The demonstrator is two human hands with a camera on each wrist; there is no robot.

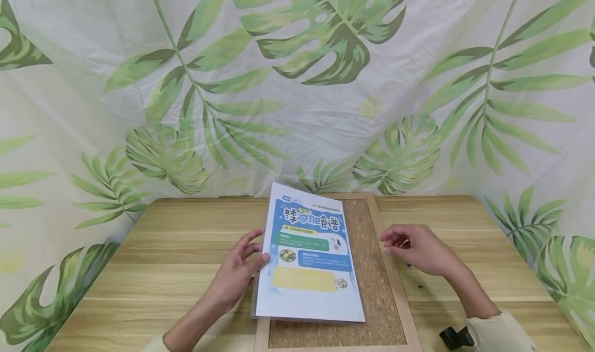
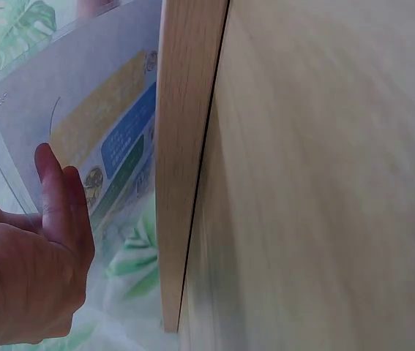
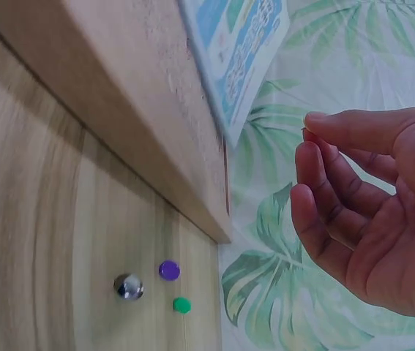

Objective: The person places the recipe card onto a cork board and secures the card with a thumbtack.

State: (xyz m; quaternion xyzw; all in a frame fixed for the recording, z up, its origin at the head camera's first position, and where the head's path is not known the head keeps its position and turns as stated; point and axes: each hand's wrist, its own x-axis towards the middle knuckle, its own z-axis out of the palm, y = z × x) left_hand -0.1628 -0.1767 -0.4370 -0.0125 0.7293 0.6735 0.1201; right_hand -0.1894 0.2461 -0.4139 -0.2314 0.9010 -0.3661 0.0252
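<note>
From where I stand, a printed sheet [image 1: 309, 308] in a clear cover lies slantwise over a wood-framed corkboard [image 1: 374, 269] on the counter [image 1: 186, 249], its left side jutting past the frame. It blocks most of the cork, leaving a bare strip on the right and another along the near end. Of the two hands, the left hand [image 1: 239, 269] grips the sheet's left edge, thumb in front and the other fingers partly hidden behind. The right hand [image 1: 420, 249] hangs beside the right frame, thumb and forefinger pinched on a tiny object, too small to name, the other fingers loosely bent. On the counter near the right frame sit a purple knob [image 3: 169, 270], a green knob [image 3: 182, 305] and a shiny metal ball [image 3: 129, 287]. Behind everything hangs a leaf-patterned cloth [image 1: 325, 135].
</note>
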